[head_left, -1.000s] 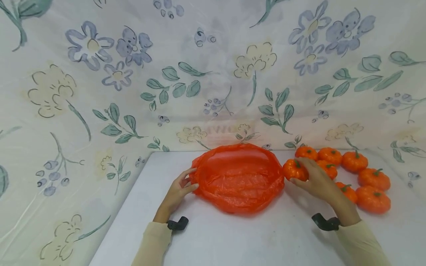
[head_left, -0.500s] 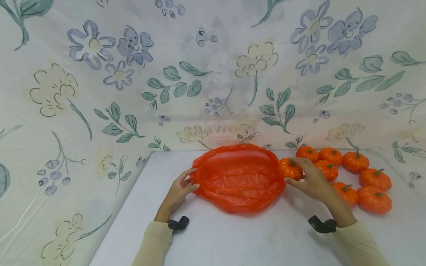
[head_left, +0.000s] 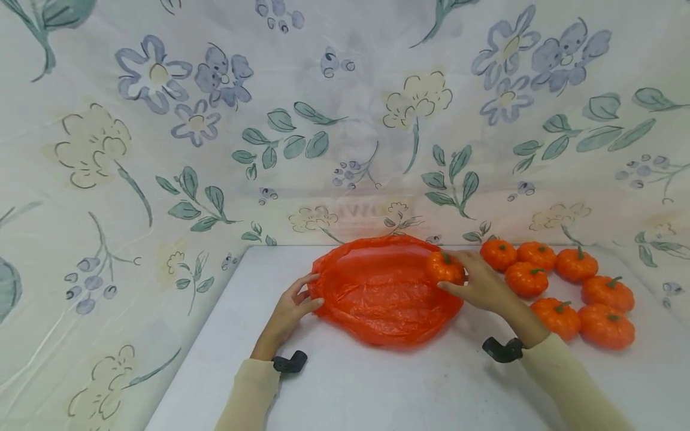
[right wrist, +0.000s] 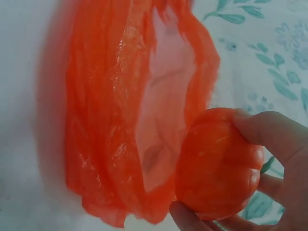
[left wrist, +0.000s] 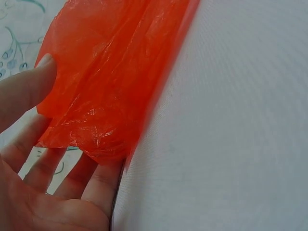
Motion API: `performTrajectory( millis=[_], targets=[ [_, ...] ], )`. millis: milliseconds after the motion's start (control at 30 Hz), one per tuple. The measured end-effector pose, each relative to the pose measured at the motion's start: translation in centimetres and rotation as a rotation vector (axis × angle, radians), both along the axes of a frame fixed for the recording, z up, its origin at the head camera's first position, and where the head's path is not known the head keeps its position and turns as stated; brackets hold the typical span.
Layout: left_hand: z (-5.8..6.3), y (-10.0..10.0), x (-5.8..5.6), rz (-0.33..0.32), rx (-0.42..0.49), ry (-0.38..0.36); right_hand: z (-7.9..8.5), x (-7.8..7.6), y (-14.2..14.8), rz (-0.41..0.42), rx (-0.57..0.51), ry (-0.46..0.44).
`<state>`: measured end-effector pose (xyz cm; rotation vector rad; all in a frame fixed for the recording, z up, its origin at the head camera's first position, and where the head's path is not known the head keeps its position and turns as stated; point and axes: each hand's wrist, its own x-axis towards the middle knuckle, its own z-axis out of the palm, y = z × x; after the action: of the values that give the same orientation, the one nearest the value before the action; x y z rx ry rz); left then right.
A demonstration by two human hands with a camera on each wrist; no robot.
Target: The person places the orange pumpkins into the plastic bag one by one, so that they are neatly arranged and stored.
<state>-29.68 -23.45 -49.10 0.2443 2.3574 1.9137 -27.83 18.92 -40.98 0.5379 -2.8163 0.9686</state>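
Note:
A crinkled red-orange plastic bag stands on the white table with its mouth spread wide. At its left side my left hand holds the edge; in the left wrist view the thumb lies against the film and the fingertips are hidden behind it. A small orange toy pumpkin with a green stem is gripped in my right hand, over the right part of the bag's mouth. In the right wrist view the pumpkin sits between thumb and fingers, beside the bag's rim.
Several more orange pumpkins rest on the right part of the white table. Behind the table rises a floral sheet. Each wrist wears a black device, such as the right wrist mount.
My right hand has carried the pumpkin leftward, from beside the bag's right edge to over its mouth. The left hand and the bag have stayed nearly still.

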Motion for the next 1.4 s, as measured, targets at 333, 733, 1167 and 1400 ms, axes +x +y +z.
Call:
performTrajectory(
  millis=[333,733,1167,1400],
  targets=[
    [0.0,-0.1,0.4,0.021,-0.041,0.001,0.1,-2.4,-2.4,0.059,-0.026,-0.058],
    [0.5,0.3,0.0,0.019,-0.049,0.005,1.0,-4.9,-5.5,0.107,0.001,-0.107],
    [0.4,0.1,0.2,0.024,-0.030,-0.007,0.8,-6.4,-8.6,0.213,0.018,-0.143],
    [0.4,0.2,0.3,0.019,-0.029,-0.012,0.7,-6.7,-10.7,0.203,0.072,-0.163]
  ],
)
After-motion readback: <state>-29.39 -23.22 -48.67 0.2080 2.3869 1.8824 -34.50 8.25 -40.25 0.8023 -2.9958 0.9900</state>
